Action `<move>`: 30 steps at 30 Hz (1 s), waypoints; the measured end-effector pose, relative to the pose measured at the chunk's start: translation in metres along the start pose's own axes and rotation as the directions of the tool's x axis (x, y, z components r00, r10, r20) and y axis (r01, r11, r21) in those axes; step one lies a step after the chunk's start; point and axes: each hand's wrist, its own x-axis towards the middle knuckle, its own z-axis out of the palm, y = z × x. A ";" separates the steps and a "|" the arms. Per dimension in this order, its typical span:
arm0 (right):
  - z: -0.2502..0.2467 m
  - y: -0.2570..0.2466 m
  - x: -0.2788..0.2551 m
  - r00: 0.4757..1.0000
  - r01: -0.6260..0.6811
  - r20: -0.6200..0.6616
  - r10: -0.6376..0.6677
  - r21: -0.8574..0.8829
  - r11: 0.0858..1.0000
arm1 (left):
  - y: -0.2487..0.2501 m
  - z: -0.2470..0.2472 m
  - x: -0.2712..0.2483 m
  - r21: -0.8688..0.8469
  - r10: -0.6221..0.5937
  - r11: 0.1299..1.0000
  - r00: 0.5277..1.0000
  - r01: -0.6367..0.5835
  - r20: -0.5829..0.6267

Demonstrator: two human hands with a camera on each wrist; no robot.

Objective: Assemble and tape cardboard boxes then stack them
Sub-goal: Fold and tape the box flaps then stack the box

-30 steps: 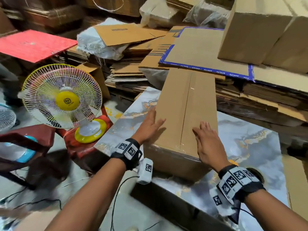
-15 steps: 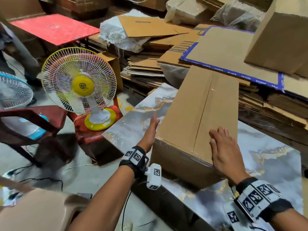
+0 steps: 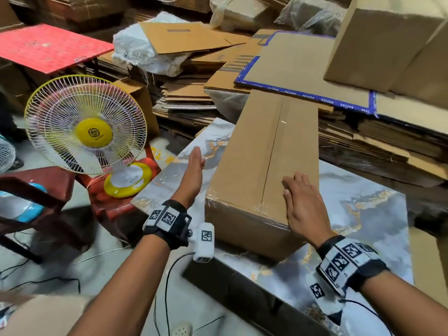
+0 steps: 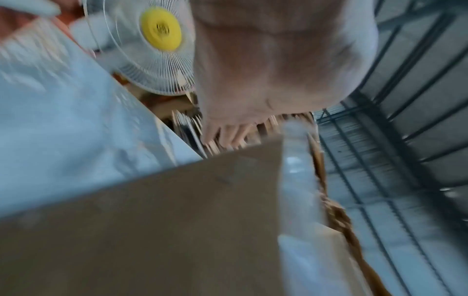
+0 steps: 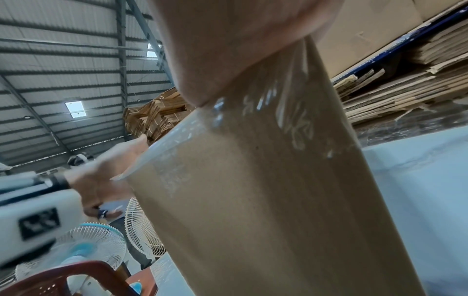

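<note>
A taped cardboard box (image 3: 264, 161) is steadied on the marble worktop (image 3: 363, 214); right hand (image 3: 304, 207) pressed flat, left hand (image 3: 192, 175) open alongside; lifting for stacking is judged next.

Table fan (image 3: 85, 127): yellow hub and yellow round base, white wire guard with yellow rim; stands upright on a red plastic stool (image 3: 114, 202), left of the marble-patterned tabletop (image 3: 358, 214).

Second fan (image 3: 6, 154): white guard, cut by the left frame edge.

Third fan (image 5: 86, 250): white guard, light-blue hub, low in the right wrist view.

Dark red plastic chair (image 3: 36, 187): lower left, with a light-blue object showing beneath its arm.

Red patterned board (image 3: 48, 48): lies flat, upper left.

White woven sack (image 3: 145, 54): rests among the stock behind the fan.

Black cables (image 3: 169, 282): trail across the pale floor.

Corrugated metal roof (image 5: 63, 60): steel trusses, 1 bright skylight.
</note>
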 end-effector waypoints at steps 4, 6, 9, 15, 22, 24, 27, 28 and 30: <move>-0.002 -0.002 0.004 0.999 -0.003 0.044 0.005 -0.056 0.998 | 0.014 0.033 -0.004 0.593 0.202 0.773 0.974 -0.224 0.105; -0.005 -0.006 0.003 0.995 -0.045 0.082 0.055 -0.117 0.992 | 0.008 0.050 -0.015 0.806 0.206 0.530 0.962 -0.263 0.179; -0.010 -0.026 0.004 0.987 -0.111 0.087 0.132 -0.205 0.972 | 0.007 0.060 -0.023 0.914 0.168 0.345 0.972 -0.213 0.163; 0.003 -0.080 0.003 0.982 -0.038 0.170 0.079 -0.233 0.972 | 0.010 0.058 -0.020 0.924 0.119 0.323 0.978 -0.203 0.173; -0.010 -0.009 -0.005 0.960 0.154 0.231 -0.157 0.033 0.988 | 0.039 0.025 -0.009 0.752 -0.157 0.539 0.832 -0.380 0.533; -0.011 -0.004 -0.008 0.954 0.191 0.215 -0.209 0.100 0.976 | 0.048 -0.005 -0.013 0.672 0.007 0.588 0.833 -0.451 0.553; -0.011 -0.004 -0.011 0.948 0.227 0.220 -0.232 0.049 0.973 | 0.043 -0.047 -0.019 0.693 0.237 0.478 0.839 -0.540 0.490; -0.011 -0.005 -0.012 0.945 0.239 0.225 -0.238 0.020 0.971 | 0.036 -0.057 -0.021 0.703 0.240 0.436 0.826 -0.562 0.511; -0.010 -0.006 -0.011 0.943 0.252 0.228 -0.242 -0.014 0.968 | 0.022 -0.067 -0.028 0.684 0.180 0.419 0.793 -0.597 0.582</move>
